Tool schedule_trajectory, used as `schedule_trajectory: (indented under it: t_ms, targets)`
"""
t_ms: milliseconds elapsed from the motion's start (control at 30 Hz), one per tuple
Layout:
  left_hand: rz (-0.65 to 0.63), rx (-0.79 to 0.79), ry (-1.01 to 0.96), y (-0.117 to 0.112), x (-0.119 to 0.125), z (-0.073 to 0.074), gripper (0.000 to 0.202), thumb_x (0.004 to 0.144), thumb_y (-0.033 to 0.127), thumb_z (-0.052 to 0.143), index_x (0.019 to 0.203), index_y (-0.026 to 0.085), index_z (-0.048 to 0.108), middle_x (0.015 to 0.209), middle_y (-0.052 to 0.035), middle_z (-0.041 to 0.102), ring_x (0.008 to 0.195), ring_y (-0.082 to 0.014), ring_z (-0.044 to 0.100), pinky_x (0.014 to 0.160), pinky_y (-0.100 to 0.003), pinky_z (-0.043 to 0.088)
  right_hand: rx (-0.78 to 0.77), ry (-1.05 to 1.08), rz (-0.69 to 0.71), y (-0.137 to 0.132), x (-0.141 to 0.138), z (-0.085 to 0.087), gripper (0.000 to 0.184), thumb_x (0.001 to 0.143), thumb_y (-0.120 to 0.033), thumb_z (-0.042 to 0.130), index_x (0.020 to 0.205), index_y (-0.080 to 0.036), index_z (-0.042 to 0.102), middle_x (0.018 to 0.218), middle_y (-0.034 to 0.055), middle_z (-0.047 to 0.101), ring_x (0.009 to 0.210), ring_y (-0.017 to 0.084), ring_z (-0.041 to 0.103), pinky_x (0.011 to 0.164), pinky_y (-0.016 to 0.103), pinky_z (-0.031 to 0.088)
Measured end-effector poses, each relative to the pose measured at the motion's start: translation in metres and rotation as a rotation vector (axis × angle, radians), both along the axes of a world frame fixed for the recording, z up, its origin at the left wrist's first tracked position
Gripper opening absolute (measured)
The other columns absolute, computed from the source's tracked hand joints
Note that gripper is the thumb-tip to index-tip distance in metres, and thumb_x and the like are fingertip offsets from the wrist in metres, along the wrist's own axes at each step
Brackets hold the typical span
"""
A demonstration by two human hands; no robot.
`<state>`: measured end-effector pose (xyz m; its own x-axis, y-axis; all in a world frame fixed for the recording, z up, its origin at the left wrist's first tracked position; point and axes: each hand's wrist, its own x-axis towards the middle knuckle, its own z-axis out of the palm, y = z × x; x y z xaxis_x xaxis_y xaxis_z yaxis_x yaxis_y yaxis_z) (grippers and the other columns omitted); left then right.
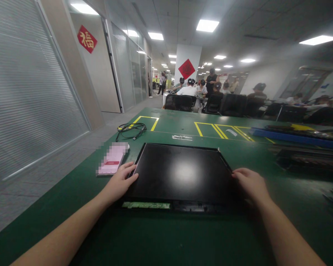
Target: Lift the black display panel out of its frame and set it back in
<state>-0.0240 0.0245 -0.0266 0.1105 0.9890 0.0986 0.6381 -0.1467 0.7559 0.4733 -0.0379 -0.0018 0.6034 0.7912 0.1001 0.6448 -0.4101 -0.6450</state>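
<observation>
A flat black display panel [166, 166] lies on the green tabletop in front of me, its glossy face up and reflecting a ceiling light. Along its near edge a narrow green circuit board [146, 205] is exposed. My left hand [121, 180] grips the panel's left edge, thumb on the upper face and fingers along the side. At the opposite edge, my right hand [251, 181] pinches the side near its middle, with the fingertips partly hidden.
A phone [113, 157] lies left of the panel, with a coiled black cable [131, 130] behind it. Scraps [181, 137] lie beyond the panel. Right are a blue tray [283, 135] and dark stacked parts [302, 159]. Several people sit at tables farther back.
</observation>
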Motion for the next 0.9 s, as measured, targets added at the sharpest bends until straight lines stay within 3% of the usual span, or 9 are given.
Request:
schedule_trajectory:
  t_ms: [233,467,633,900]
  targets:
    - [-0.014,0.07,0.098,0.001,-0.0003,-0.0026,0.055,0.084,0.053,0.066,0.122,0.017,0.081,0.154,-0.019,0.062,0.146,-0.0429,0.055,0.126,-0.057,0.039,0.037,-0.017,0.02,0.0016,0.0077,-0.0071,0.025,0.07,-0.043,0.061,0.073,-0.027,0.08,0.074,0.0063,0.078,0.08,0.029,0.07,0.076,0.039,0.051]
    - [-0.031,0.043,0.154,-0.0003,0.0029,0.0002,0.062,0.087,0.051,0.06,0.131,0.011,0.077,0.16,-0.0234,0.056,0.151,-0.0429,0.051,0.129,-0.057,0.033,0.025,-0.028,0.001,0.0018,0.0062,-0.0055,0.024,0.068,-0.042,0.061,0.072,-0.027,0.079,0.08,0.0071,0.079,0.084,0.029,0.07,0.079,0.041,0.051]
    - [-0.015,0.048,0.121,-0.0005,0.0005,0.0007,0.058,0.083,0.053,0.066,0.126,0.017,0.08,0.157,-0.0187,0.06,0.149,-0.0425,0.054,0.126,-0.056,0.039,0.008,0.0,0.006,0.001,0.0062,-0.0051,0.025,0.069,-0.043,0.062,0.075,-0.027,0.08,0.081,0.0074,0.079,0.084,0.03,0.07,0.08,0.041,0.051]
    - [-0.014,0.044,0.098,-0.0001,0.0006,0.0022,0.059,0.08,0.057,0.068,0.121,0.017,0.082,0.154,-0.0187,0.063,0.146,-0.043,0.056,0.124,-0.056,0.042,0.013,0.018,0.03,0.001,0.0099,-0.0069,0.024,0.07,-0.043,0.064,0.075,-0.027,0.081,0.077,0.0079,0.079,0.082,0.031,0.071,0.077,0.042,0.053]
